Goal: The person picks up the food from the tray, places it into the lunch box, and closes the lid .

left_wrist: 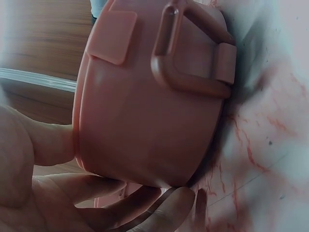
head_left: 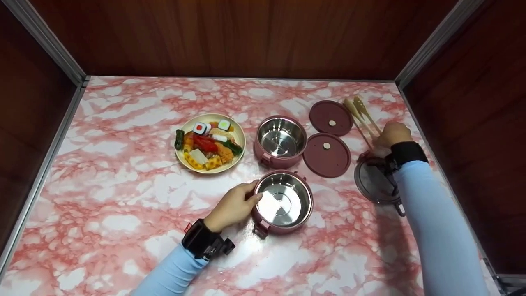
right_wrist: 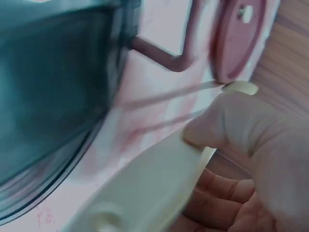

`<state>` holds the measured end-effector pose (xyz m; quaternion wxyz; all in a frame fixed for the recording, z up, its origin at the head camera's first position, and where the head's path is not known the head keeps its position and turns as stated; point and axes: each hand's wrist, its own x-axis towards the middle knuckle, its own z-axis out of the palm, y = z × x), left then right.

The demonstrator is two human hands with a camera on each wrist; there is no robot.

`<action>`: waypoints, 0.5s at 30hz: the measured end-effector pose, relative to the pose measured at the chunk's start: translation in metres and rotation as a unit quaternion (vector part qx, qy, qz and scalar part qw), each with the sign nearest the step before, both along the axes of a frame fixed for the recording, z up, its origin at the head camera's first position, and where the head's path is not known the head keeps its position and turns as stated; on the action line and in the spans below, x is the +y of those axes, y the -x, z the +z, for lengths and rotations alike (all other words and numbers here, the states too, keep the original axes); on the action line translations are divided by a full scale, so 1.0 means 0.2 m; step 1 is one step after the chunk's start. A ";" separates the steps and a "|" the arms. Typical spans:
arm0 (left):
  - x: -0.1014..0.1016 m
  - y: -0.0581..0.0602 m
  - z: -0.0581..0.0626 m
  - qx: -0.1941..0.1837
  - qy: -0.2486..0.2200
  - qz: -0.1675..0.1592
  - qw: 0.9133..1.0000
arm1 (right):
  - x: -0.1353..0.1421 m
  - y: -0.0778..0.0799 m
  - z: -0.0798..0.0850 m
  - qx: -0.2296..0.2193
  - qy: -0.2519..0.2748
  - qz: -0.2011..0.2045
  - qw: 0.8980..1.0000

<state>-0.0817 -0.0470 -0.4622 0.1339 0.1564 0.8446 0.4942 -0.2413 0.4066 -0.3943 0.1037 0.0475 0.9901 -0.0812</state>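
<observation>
My left hand (head_left: 236, 205) holds the near dusky-pink lunch-box tier (head_left: 281, 201) by its left wall, thumb at the rim and fingers along the outside. This steel-lined tier stands upright without a lid; a folding handle (left_wrist: 193, 87) shows on its side. My right hand (head_left: 392, 135) grips cream long-handled utensils (head_left: 361, 111), their spoon-like and slotted heads pointing away. In the right wrist view the thumb presses a broad cream handle (right_wrist: 145, 179). Whether the two arms are joined as tongs I cannot tell. Below that wrist lies a dark see-through lid (head_left: 372, 191), partly hidden.
Behind the near tier stands a second open tier (head_left: 281, 137). Two round maroon lids (head_left: 326, 160) with pale valves lie to its right. A cream plate (head_left: 242, 146) of toy-like food, including sushi rolls, sits left. Wooden walls (head_left: 246, 37) enclose the marbled tabletop (head_left: 123, 197).
</observation>
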 end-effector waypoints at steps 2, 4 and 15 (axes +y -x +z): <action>0.00 0.00 0.00 -0.001 0.002 0.001 1.000 | -0.02 0.00 0.02 0.005 0.015 -0.010 1.000; -0.01 0.00 0.00 -0.005 0.004 0.001 1.000 | -0.03 -0.01 0.05 0.012 0.028 -0.021 0.999; -0.01 0.02 0.03 -0.025 0.019 -0.018 0.999 | -0.13 -0.12 0.26 0.044 0.038 -0.069 0.996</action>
